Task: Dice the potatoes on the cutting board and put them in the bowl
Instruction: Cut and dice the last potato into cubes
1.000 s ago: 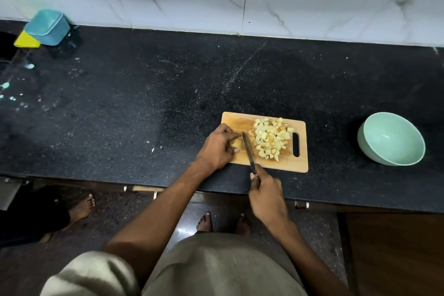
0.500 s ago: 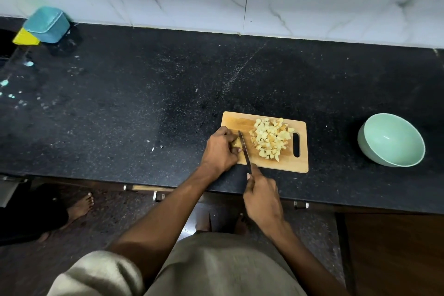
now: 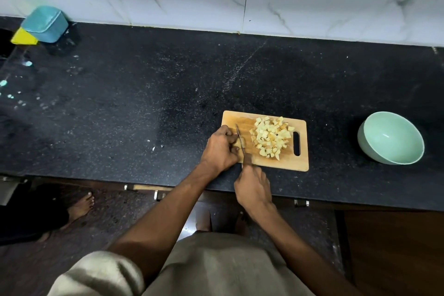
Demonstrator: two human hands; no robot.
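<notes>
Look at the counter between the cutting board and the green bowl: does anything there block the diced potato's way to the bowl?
Nothing visible does. The diced potato lies piled on the cutting board, and the bowl stands apart to its right, with only bare black counter between them. The bowl looks empty and open-topped.

1. My left hand and right hand are bare: no gloves, no rings, no watch or band at either wrist that I can make out.
2. Both my forearms are uncovered all the way down from the elbow.
3. My left sleeve is short, pale cream, soft and loosely rumpled, ending above the elbow.
4. The front of my shirt is a plain beige-grey cloth, with no print or buttons showing.
5. My feet are bare, partly hidden beneath the shirt hem.
</notes>
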